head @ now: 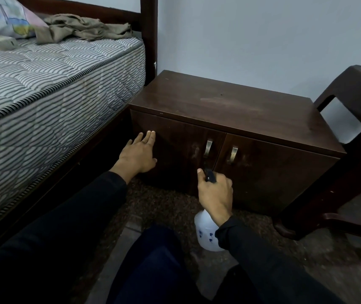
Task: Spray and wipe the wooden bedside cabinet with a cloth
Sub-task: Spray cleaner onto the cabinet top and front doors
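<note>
The dark wooden bedside cabinet (230,102) stands against the wall between the bed and a chair, with two doors and two metal handles (208,148). My right hand (215,194) grips a white spray bottle (207,232) with a dark nozzle, held just in front of the left door near the handles. My left hand (139,153) is flat with fingers spread, against the left door's outer edge. A crumpled beige cloth (85,28) lies on the mattress near the headboard.
A bed with a striped mattress (43,88) and dark frame fills the left. A patterned pillow (2,16) lies at its head. A dark chair (354,137) presses against the cabinet's right side. Brown carpet (160,202) covers the floor. My knee (155,255) is below.
</note>
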Demonstrator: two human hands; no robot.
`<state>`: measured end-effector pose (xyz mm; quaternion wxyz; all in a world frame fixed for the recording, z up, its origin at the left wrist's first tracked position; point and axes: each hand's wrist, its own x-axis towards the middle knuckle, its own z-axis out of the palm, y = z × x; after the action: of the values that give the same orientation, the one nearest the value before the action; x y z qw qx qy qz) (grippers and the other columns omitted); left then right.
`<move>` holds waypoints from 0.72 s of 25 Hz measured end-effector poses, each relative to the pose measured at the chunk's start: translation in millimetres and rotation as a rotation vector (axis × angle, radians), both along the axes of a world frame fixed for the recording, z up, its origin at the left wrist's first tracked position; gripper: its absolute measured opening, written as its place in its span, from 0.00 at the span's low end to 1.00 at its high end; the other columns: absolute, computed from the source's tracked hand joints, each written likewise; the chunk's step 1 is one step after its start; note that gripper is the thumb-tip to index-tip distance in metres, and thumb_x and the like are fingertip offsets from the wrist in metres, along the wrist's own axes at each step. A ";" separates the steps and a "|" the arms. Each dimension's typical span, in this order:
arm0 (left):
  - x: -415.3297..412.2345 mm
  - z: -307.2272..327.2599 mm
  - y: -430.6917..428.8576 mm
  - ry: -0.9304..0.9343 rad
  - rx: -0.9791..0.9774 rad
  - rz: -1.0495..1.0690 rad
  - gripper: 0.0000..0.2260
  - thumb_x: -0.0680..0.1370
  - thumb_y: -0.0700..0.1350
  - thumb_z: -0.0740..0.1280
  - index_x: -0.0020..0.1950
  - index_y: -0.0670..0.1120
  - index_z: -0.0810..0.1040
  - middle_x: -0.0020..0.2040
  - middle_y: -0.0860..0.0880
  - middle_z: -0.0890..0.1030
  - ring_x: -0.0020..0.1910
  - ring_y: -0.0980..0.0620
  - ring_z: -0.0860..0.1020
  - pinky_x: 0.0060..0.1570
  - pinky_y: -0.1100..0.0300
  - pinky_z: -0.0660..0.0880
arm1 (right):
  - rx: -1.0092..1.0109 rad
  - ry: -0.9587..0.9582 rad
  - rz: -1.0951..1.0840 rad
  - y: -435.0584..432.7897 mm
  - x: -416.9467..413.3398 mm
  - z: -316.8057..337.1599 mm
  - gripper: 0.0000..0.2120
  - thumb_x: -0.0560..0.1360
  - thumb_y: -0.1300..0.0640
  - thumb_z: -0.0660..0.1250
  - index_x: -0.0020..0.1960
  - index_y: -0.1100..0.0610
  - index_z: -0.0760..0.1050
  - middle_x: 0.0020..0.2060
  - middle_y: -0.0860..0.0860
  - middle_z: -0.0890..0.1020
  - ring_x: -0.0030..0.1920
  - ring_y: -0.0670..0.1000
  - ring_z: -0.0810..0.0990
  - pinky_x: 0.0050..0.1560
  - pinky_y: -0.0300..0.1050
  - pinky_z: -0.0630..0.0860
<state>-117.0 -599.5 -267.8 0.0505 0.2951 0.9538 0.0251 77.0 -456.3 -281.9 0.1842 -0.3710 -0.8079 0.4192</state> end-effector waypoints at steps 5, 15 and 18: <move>19.4 13.8 8.5 0.062 0.056 -0.062 0.41 0.79 0.56 0.65 0.81 0.47 0.40 0.82 0.48 0.45 0.80 0.47 0.49 0.77 0.47 0.55 | -0.024 0.087 -0.031 6.3 5.2 16.3 0.23 0.80 0.43 0.66 0.30 0.52 0.71 0.30 0.49 0.77 0.32 0.51 0.78 0.35 0.46 0.73; 78.5 144.7 156.7 0.095 0.477 -0.352 0.33 0.78 0.58 0.66 0.79 0.49 0.58 0.78 0.50 0.63 0.76 0.48 0.62 0.71 0.49 0.64 | -0.047 0.485 -0.050 107.4 72.9 147.0 0.23 0.81 0.45 0.67 0.41 0.65 0.77 0.30 0.62 0.80 0.24 0.57 0.77 0.27 0.51 0.77; 90.0 189.6 256.5 -0.060 0.465 -0.532 0.33 0.78 0.60 0.66 0.79 0.51 0.59 0.79 0.51 0.62 0.77 0.50 0.61 0.74 0.52 0.60 | 0.017 0.595 -0.061 176.5 85.4 214.6 0.23 0.81 0.48 0.68 0.44 0.69 0.76 0.30 0.66 0.77 0.22 0.53 0.73 0.25 0.47 0.72</move>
<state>-27.0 -343.0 -78.2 0.0149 0.5359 0.8104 0.2364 162.4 -279.8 -67.3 0.4285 -0.2542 -0.7106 0.4969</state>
